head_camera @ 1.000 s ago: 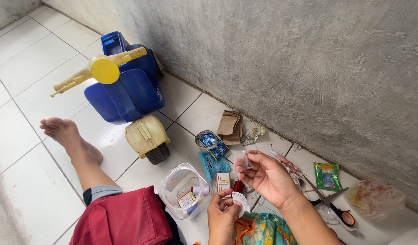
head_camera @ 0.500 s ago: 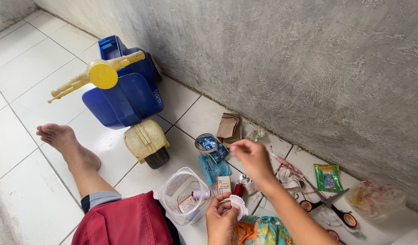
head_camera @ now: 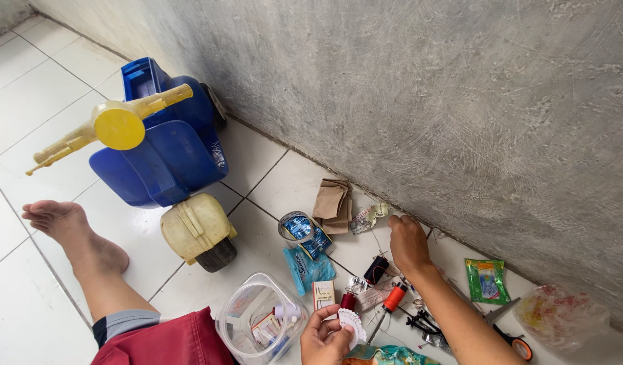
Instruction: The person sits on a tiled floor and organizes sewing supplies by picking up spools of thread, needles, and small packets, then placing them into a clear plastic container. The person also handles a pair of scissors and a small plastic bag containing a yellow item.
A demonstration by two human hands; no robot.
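At lower centre, the left hand [head_camera: 327, 336] pinches a small white card [head_camera: 353, 323] beside a clear plastic tub [head_camera: 238, 322] holding small packets. The right hand [head_camera: 407, 245], fingers loosely spread, rests on the floor by a crumpled wrapper [head_camera: 367, 217], near black [head_camera: 376, 270] and orange thread spools [head_camera: 395, 297].

**Clutter on the white tiled floor**

A blue plastic ride-on toy [head_camera: 164, 152] with a yellow steering wheel [head_camera: 119, 126] and a cream front wheel [head_camera: 198, 230] stands by the rough grey concrete wall [head_camera: 460, 101]. A clear plastic tub [head_camera: 247, 318] holds small items. Folded brown paper [head_camera: 334, 203], a green foil sachet [head_camera: 486, 280], an orange thread spool [head_camera: 395, 297] and a crumpled clear plastic bag [head_camera: 560, 315] lie nearby.
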